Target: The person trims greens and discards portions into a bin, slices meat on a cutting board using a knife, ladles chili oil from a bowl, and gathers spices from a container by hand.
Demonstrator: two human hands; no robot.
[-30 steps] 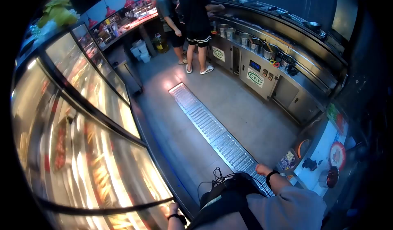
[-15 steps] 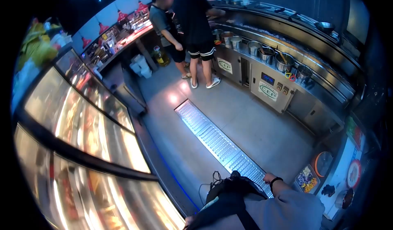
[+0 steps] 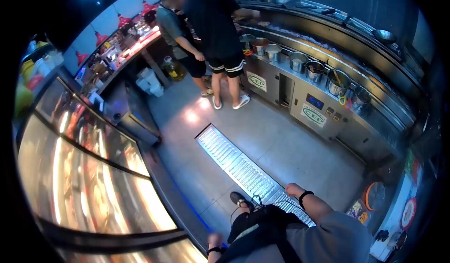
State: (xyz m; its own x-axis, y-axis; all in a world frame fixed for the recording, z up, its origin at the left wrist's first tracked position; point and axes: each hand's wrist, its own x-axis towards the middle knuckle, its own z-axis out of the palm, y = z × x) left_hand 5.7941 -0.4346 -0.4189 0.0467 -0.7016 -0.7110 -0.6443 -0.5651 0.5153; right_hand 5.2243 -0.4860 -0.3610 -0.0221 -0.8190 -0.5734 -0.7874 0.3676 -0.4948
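Observation:
My right hand hangs in front of my body above the metal floor grate, its fingers curled in, with nothing visible in them. A dark band is around that wrist. My left hand is low, near the base of the lit glass display case; it is small and blurred, so its fingers do not show clearly. Dark cables dangle near my waist. One black shoe shows on the floor beside the grate.
Two people stand by a long steel grill counter lined with several metal pots. A lit counter under red lamps is at the back left. At right are a tray of chopped food and an orange-rimmed container.
My view has shifted forward along the grate. My left hand and a shoe have come into sight, and my right hand has swung forward. The two people stand in about the same place.

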